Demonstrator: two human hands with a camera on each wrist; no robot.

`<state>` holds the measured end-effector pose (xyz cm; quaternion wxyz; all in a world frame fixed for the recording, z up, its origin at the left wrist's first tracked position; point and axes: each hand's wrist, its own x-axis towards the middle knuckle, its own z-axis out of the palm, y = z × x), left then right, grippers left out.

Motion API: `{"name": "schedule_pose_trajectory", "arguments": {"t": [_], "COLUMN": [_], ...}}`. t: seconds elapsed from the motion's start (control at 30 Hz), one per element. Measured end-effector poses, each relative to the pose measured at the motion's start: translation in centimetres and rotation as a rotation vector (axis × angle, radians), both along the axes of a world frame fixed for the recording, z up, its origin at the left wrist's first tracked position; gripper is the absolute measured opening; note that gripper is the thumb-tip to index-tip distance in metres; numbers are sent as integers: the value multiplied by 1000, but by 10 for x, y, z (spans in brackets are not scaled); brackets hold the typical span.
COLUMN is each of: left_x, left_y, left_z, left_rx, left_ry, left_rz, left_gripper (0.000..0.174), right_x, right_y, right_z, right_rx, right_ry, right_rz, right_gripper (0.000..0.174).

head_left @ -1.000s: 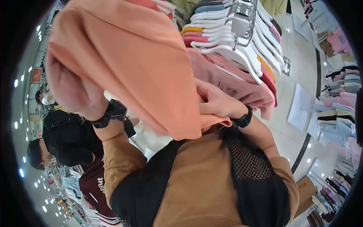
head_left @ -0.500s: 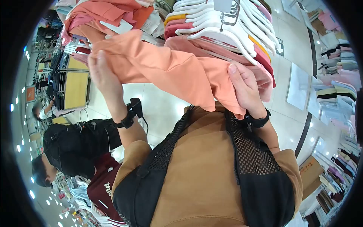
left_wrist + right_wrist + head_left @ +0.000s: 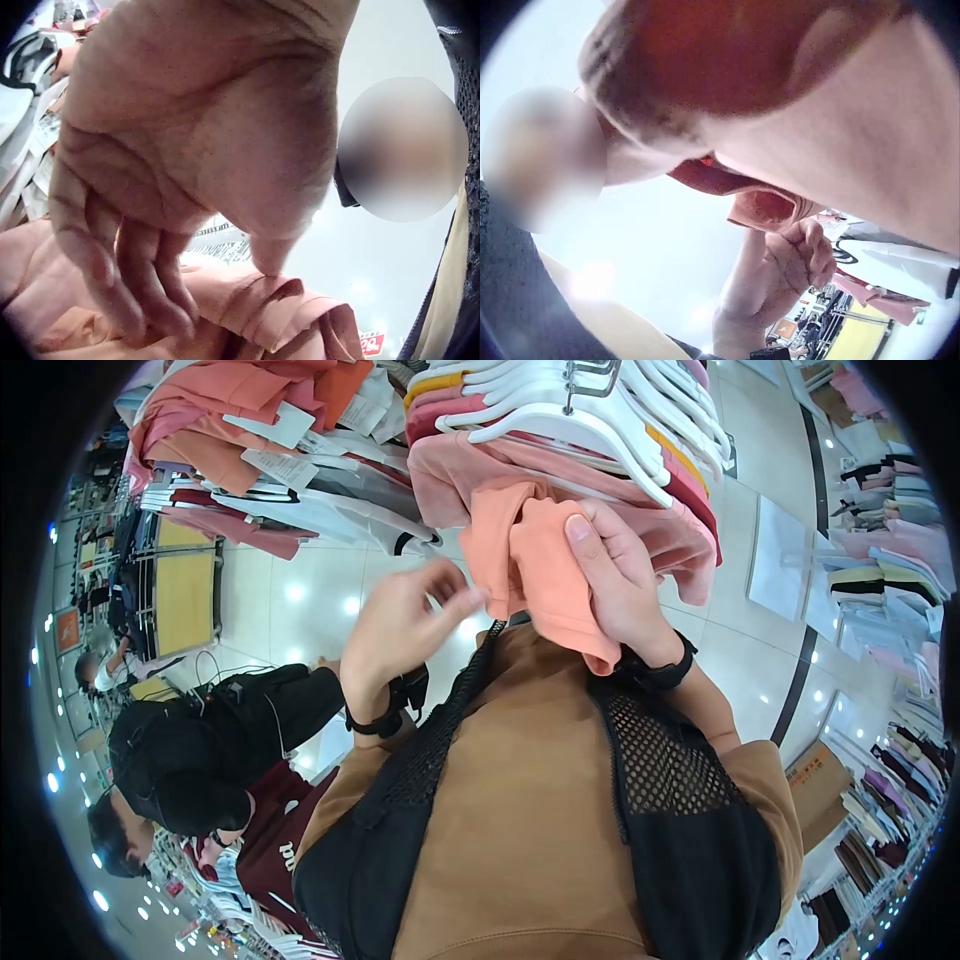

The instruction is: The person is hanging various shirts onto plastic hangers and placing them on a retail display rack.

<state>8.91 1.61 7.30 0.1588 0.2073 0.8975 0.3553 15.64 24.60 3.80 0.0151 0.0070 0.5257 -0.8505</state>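
Observation:
In the head view my right hand (image 3: 630,585) grips a coral garment (image 3: 555,575), thumb on top and the fabric bunched into a short folded bundle. To the bundle's left is my left hand (image 3: 405,625), its fingers bent loosely and its thumb pointing at the garment's hemmed edge. From the left wrist, the left hand (image 3: 195,142) hangs over folds of the coral garment (image 3: 255,311), with the thumb tip right at a fold. In the right wrist view the left hand (image 3: 776,274) appears just below a rolled cuff-like end of the garment (image 3: 769,210).
White hangers (image 3: 590,435) with pink, red and yellow tops hang on a rack just beyond my hands. More coral clothes with paper tags (image 3: 275,425) lie over a rack at upper left. A person with a black bag (image 3: 175,760) stands at left. Folded clothes (image 3: 890,575) line the right.
The coral garment, first held up and spread between both hands, has been lowered and gathered at my right hand. My left hand has come away from its far end and moved right, toward the bundle.

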Motion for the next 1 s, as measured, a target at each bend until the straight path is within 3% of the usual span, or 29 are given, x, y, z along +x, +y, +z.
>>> {"name": "schedule_pose_trajectory", "arguments": {"t": [0.03,0.1,0.17,0.23,0.3,0.37,0.43,0.47,0.53,0.57,0.63,0.67,0.7,0.73,0.8,0.9,0.97,1.0], "left_x": [2,11,14,14,23,20,13,15,16,17,21,20,19,20,18,13,9,7], "left_y": [-1,-2,-2,1,21,11,15,18,21,22,28,21,18,30,31,26,21,18], "left_z": [5,-17,-37,-41,-41,-39,-42,-37,-34,-31,-17,-14,-11,-3,0,12,14,21], "left_rx": [-77,63,189,119,692,707,999,1083,1020,960,897,614,329,403,340,243,301,259], "left_ry": [-307,-262,-62,-206,-196,-308,-235,-234,-191,-148,-78,-136,-189,-13,36,57,79,47], "left_rz": [-116,-226,-322,-267,201,189,305,317,269,227,224,75,-70,-197,-296,-404,-299,-219], "left_gripper": [48,46,49,43,34,29,33,29,28,27,20,14,10,13,14,13,14,15], "right_x": [0,-2,-3,-2,3,9,9,9,8,7,2,-2,1,-2,-6,-12,-16,-15], "right_y": [-1,-6,-12,-16,-7,-4,-6,-5,1,3,5,8,8,6,8,19,35,31], "right_z": [-3,-12,-10,-11,-12,-11,-10,-9,-5,-8,-15,-15,-3,3,3,-13,-24,-21], "right_rx": [0,50,29,15,87,411,387,509,792,793,907,832,767,778,790,789,855,663], "right_ry": [-4,118,141,205,200,209,229,304,370,371,573,635,538,567,592,577,621,559], "right_rz": [2,-49,-54,-64,-22,118,153,214,327,321,72,-48,-125,-179,-237,-54,119,57], "right_gripper": [29,28,27,24,20,20,17,13,8,8,12,28,38,44,49,39,23,9]}}
